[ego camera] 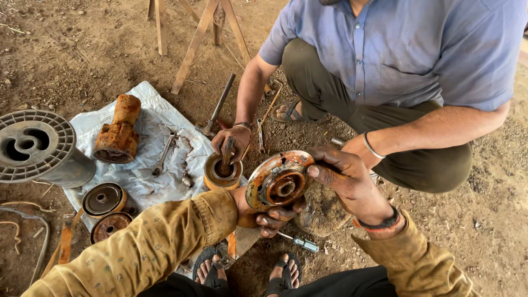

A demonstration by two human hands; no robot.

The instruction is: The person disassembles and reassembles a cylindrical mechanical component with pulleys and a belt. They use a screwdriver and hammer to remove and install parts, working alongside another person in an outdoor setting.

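Hub (pixel 279 184), rusty and orange, is held between both hands above the dirt. Left hand (pixel 264 212) is closed under its lower rim, fingers curled around the edge. Right hand (pixel 344 179) grips the upper right rim, thumb pressed on the face. Beyond the left hand, a co-worker's hand (pixel 231 142) holds a tool in a ring (pixel 223 173) on the cloth (pixel 148 124). A screwdriver (pixel 300 241) lies below the hub.
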